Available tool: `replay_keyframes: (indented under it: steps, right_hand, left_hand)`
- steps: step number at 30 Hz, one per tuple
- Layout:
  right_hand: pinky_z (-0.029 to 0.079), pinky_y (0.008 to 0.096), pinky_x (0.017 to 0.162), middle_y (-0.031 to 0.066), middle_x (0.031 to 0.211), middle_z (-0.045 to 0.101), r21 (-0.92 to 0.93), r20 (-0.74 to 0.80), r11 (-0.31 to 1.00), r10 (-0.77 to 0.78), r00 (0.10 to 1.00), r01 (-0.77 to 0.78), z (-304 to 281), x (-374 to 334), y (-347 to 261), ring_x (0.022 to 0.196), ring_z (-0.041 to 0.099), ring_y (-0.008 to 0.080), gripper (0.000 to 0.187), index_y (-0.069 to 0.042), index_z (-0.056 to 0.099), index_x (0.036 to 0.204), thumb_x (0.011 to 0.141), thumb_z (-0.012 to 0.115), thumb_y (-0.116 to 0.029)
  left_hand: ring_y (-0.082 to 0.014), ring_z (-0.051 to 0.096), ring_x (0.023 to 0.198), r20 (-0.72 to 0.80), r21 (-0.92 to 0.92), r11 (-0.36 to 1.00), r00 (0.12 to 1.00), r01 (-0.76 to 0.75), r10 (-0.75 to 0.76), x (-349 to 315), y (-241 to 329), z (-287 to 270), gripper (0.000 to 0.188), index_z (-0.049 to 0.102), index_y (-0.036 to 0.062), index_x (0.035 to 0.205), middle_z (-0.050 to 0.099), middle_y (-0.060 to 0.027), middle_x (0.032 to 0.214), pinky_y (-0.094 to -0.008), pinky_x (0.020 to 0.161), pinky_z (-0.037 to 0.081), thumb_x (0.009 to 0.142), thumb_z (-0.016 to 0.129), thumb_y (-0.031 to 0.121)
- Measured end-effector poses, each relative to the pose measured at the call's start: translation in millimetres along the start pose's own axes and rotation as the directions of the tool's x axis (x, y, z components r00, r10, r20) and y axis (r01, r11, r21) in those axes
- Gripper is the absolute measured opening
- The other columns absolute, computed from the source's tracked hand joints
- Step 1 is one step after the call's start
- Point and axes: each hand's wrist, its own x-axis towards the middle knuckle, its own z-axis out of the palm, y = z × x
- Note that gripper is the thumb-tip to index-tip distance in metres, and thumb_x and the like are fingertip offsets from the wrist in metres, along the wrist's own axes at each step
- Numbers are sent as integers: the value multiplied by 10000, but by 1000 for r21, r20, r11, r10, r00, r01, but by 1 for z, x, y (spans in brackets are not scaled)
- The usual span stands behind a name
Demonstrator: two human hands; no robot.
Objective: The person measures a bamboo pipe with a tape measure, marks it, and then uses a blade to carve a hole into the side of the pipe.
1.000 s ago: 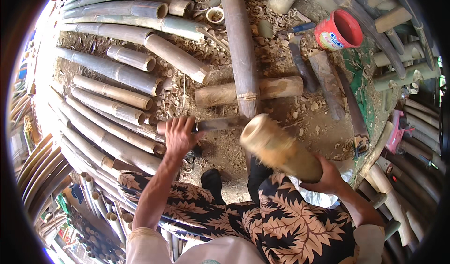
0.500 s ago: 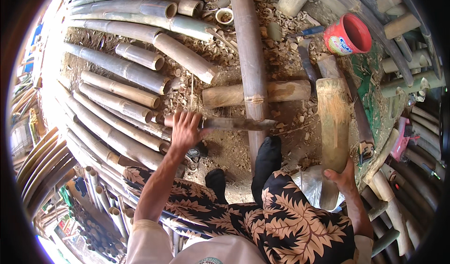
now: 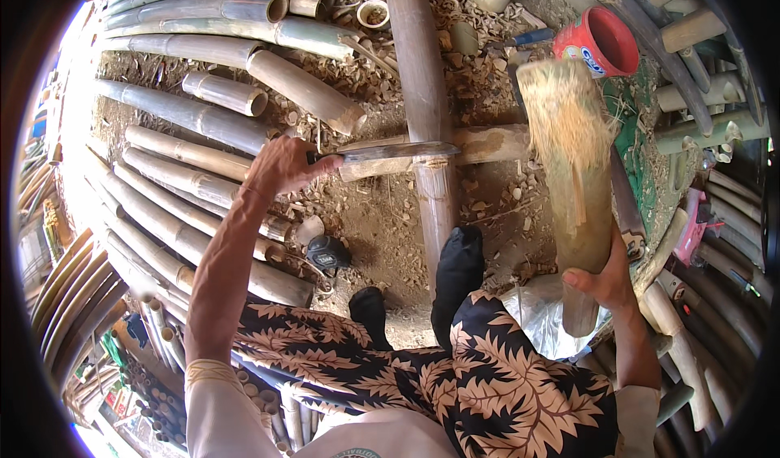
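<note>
My left hand [image 3: 284,164] is closed around the handle of a long knife [image 3: 396,151]. Its dark blade points right and lies across a thick bamboo pole [image 3: 416,60] near a pale node ring; whether it touches is hard to tell. That pole runs from the far side toward my feet and crosses over a shorter log [image 3: 494,151]. In my right hand [image 3: 605,277] is the narrow end of a heavy club-like mallet [image 3: 581,190]. Its far end is frayed and fibrous, raised above the ground. My black-socked foot [image 3: 460,267] rests against the pole's near end.
Many bamboo poles [image 3: 195,137] lie fanned out on the left. A red bucket [image 3: 609,43] sits at the far right, with a blue-handled tool [image 3: 532,37] beside it. A black tape measure [image 3: 328,252] lies near my left foot. Wood chips [image 3: 479,76] cover the ground.
My left hand has carried the knife farther from me and a little left, uncovering the tape measure. The mallet in my right hand has risen, its frayed end now farther from me.
</note>
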Motion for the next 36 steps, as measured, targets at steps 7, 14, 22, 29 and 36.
replay_keyframes:
  steps: [7, 14, 22, 29, 36]
  right_hand:
    - [416, 335, 987, 122, 1280, 513, -1, 43, 998, -58, 997, 58, 11, 26, -43, 1166, 517, 203, 981, 6, 352, 1406, 612, 846, -289]
    - [406, 358, 1021, 150, 1307, 505, -115, 100, 964, -231, 968, 242, 37, 60, -68, 1203, 510, 230, 990, 16, 322, 1426, 644, 848, -286]
    - [472, 411, 982, 275, 1280, 548, -649, 259, 682, -219, 941, 338, 77, 107, -35, 1127, 601, 360, 979, -10, 282, 1468, 687, 808, -277]
    - [524, 412, 877, 238, 1200, 606, -556, 125, 713, -437, 891, 427, 69, 138, -106, 1011, 647, 357, 850, -6, 362, 1417, 730, 799, -249]
    - [485, 421, 943, 217, 1176, 614, -615, 238, 655, -377, 895, 439, 78, 120, -44, 1043, 628, 352, 891, -15, 378, 1421, 696, 811, -297]
  left_hand:
    - [-171, 479, 443, 104, 30, 999, 994, 41, -44, 7, 14, -15, 789, 665, 150, 644, 469, -8, 451, -393, 472, 397, 776, 383, 875]
    - [-134, 409, 424, 111, 55, 998, 993, 39, -45, 2, -3, 0, 817, 622, 146, 606, 414, 20, 443, -366, 435, 334, 752, 357, 904]
    - [-120, 422, 426, 55, -88, 988, 991, 124, -119, -16, 6, 36, 857, 569, 149, 573, 421, 39, 453, -361, 413, 343, 698, 305, 956]
    - [-62, 305, 413, 127, -102, 983, 982, 151, -138, -16, -5, 49, 800, 387, 190, 515, 328, 84, 451, -329, 385, 266, 686, 283, 965]
    - [-83, 341, 398, 192, -116, 971, 964, 210, -185, -10, 0, 54, 826, 475, 176, 542, 374, 67, 461, -329, 379, 274, 683, 281, 965]
